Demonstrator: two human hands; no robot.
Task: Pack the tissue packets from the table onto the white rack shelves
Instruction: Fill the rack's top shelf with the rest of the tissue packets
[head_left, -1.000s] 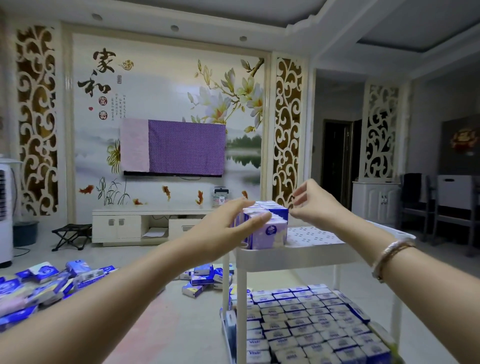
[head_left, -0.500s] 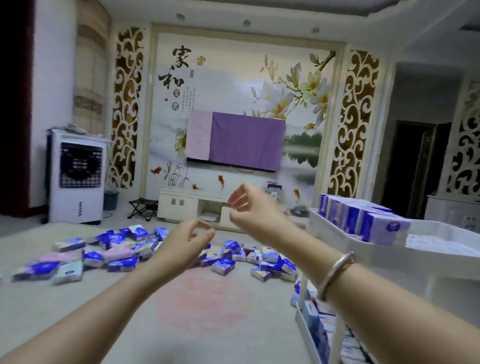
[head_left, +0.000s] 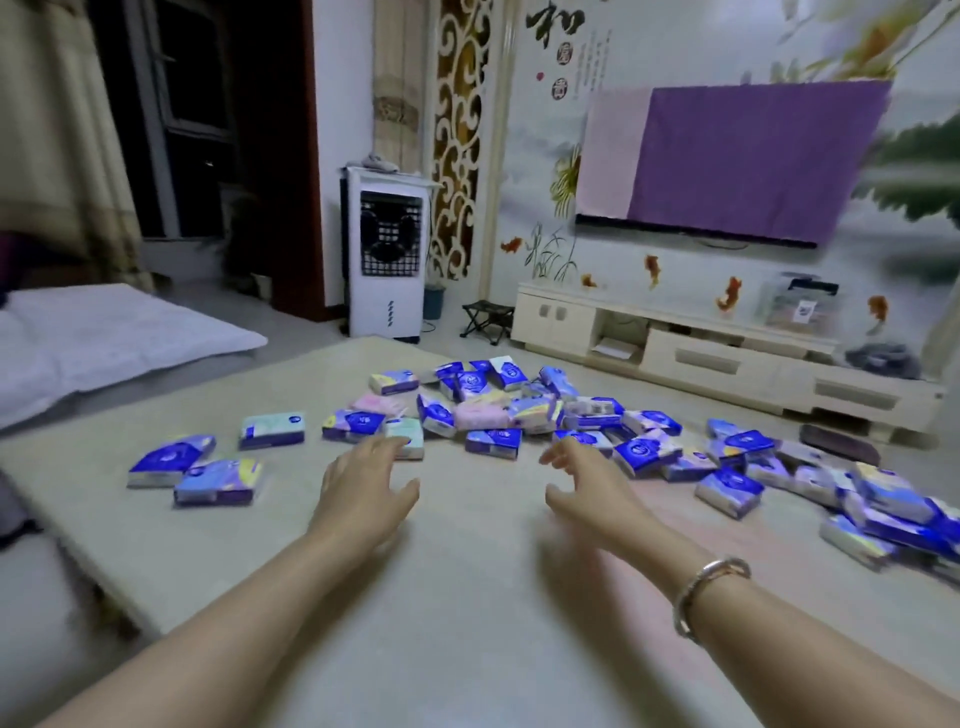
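Several blue, pink and pale green tissue packets lie scattered over the far half of the beige table. My left hand reaches out over the table with fingers spread and holds nothing; its fingertips are close to a pale green packet. My right hand, a bracelet on its wrist, is also spread and holds nothing, just short of a blue packet. The white rack is out of view.
Two blue packets and a green one lie apart at the table's left. Beyond the table stand a white air cooler, a small folding stool and a low TV cabinet. A white mattress lies at left.
My view has swung left, away from the rack and onto the table. Both hands left the packets on the rack's top shelf and now reach down toward the scattered packets.
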